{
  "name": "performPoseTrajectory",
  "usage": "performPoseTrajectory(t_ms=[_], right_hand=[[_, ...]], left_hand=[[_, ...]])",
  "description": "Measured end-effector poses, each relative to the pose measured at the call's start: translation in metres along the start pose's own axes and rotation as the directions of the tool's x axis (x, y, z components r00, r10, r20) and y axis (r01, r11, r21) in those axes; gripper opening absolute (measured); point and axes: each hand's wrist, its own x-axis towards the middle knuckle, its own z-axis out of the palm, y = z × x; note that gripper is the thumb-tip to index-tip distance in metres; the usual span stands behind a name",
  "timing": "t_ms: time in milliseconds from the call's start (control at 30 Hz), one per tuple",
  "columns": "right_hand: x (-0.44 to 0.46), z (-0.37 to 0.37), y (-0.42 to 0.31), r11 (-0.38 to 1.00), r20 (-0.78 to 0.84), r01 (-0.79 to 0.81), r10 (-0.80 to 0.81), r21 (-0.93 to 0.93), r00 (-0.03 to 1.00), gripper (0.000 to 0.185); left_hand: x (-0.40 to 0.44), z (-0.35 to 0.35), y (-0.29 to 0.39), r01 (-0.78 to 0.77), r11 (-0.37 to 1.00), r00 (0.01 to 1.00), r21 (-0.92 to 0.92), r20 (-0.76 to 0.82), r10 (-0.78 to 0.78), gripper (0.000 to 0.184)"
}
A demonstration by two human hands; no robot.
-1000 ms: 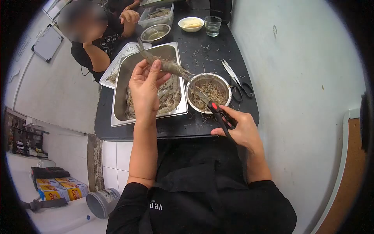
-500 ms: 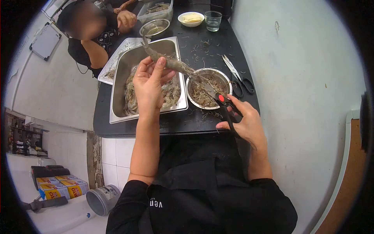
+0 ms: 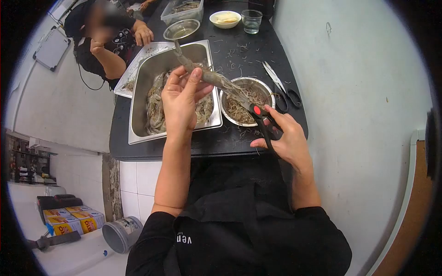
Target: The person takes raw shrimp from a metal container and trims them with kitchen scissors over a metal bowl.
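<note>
Black table [image 3: 152, 152], left hand [image 3: 180, 100] pinching shrimp [image 3: 220, 81], right hand [image 3: 290, 137] half-curled round scissors [image 3: 258, 115], shrimp angled between them

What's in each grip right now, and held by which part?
Left grip: a slender grey raw shrimp, pinched around its middle. Right grip: black-handled, red-pivoted metal scissors, held by the handles.

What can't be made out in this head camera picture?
All in the head view:
Part of the shrimp pile: behind the left grip.
Tips of the scissors: lost against the head end of the held shrimp.
Tub: far side cut off by the top edge.
Print on the bucket: too small to read.
</note>
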Motion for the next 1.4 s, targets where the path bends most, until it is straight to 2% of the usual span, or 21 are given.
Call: performPoseTrajectory(t_ms=[233, 333, 400, 500, 733, 800, 1233, 1400], right_hand=[[0.005, 0.0, -0.004, 1.0, -0.016, 0.011, -0.011, -0.019, 1.0, 0.089], [0.004, -0.001, 0.0, 0.997, -0.014, 0.051, -0.052, -0.057, 0.999, 0.091], [0.004, -0.001, 0.001, 0.987, -0.04, 0.134, -0.138, -0.086, 0.99, 0.093], [0.002, -0.003, 0.0, 0.993, -0.011, 0.076, -0.077, -0.086, 0.997, 0.1], [0.003, -0.002, 0.001, 0.986, -0.015, 0.091, -0.094, -0.139, 0.995, 0.1], [0.003, -0.001, 0.001, 0.988, -0.047, 0.126, -0.131, -0.093, 0.99, 0.093], [0.004, 0.001, -0.001, 0.991, -0.06, 0.105, -0.11, -0.086, 0.992, 0.089], [0.003, 0.0, 0.001, 0.999, -0.04, 0.049, -0.05, -0.025, 0.998, 0.08]], left_hand=[[-0.006, 0.007, -0.002, 0.04, 0.999, 0.999, 0.0, 0.021, -0.04, 0.023], [-0.004, 0.005, -0.003, 0.037, 0.999, 0.999, -0.001, 0.014, -0.037, 0.023], [-0.003, 0.005, -0.002, 0.028, 1.0, 1.0, -0.006, 0.009, -0.028, 0.023], [-0.005, 0.007, -0.001, 0.047, 0.999, 0.998, 0.004, 0.033, -0.047, 0.024], [-0.005, 0.008, -0.002, 0.067, 0.998, 0.997, 0.012, 0.03, -0.067, 0.024], [-0.006, 0.009, -0.003, 0.072, 0.997, 0.997, 0.009, 0.034, -0.073, 0.024], [-0.012, 0.013, -0.009, 0.099, 0.995, 0.994, 0.022, 0.034, -0.099, 0.027], [-0.011, 0.014, -0.013, 0.121, 0.993, 0.992, 0.007, 0.036, -0.121, 0.025]])
